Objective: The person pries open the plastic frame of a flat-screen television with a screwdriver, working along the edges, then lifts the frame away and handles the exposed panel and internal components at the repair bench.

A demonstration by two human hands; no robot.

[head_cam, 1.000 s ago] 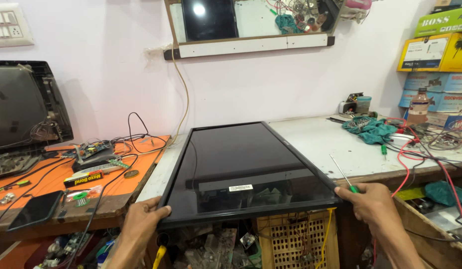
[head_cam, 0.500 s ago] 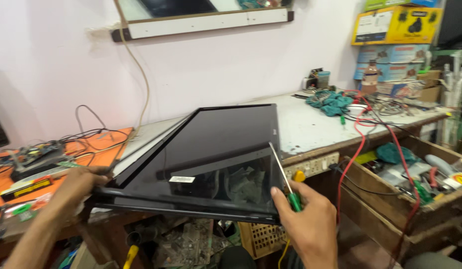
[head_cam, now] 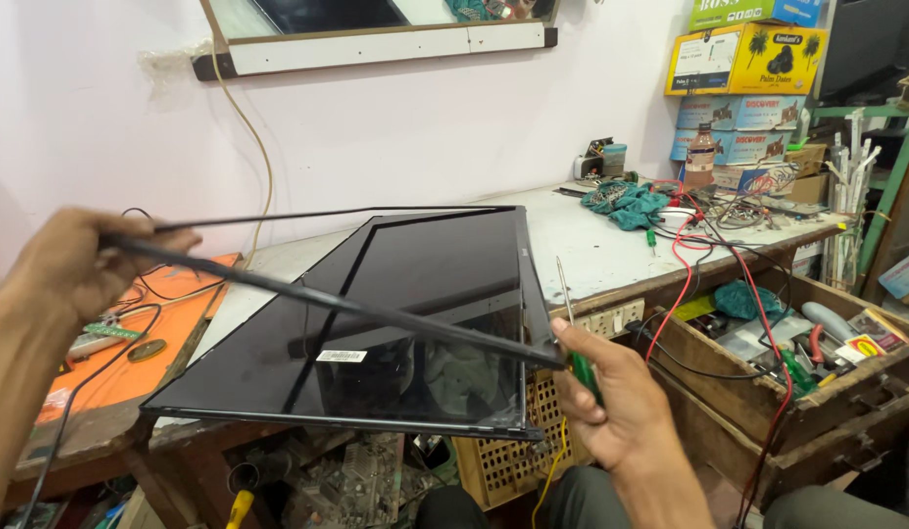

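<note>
A flat black screen panel (head_cam: pixel 415 294) lies on the white workbench (head_cam: pixel 591 245), its near edge hanging over the front. A thin black bezel frame (head_cam: pixel 337 304) is tilted up above it, apart from the panel on the near side. My left hand (head_cam: pixel 67 269) grips the frame's left corner, raised well above the bench. My right hand (head_cam: pixel 611 402) pinches the frame's near right corner and also holds a green-handled screwdriver (head_cam: pixel 572 333), its shaft pointing up.
An orange mat (head_cam: pixel 170 343) with cables and small parts lies at the left. Right of the bench stands a wooden crate (head_cam: pixel 768 392) full of tools and red wires (head_cam: pixel 680 284). A teal cloth (head_cam: pixel 626 201), a brown bottle (head_cam: pixel 702 157) and stacked cardboard boxes (head_cam: pixel 743 59) sit at the back right.
The bezel frame has come up off the panel. My left hand has risen with its corner, my right hand holds the other corner, and my view has swung to the right.
</note>
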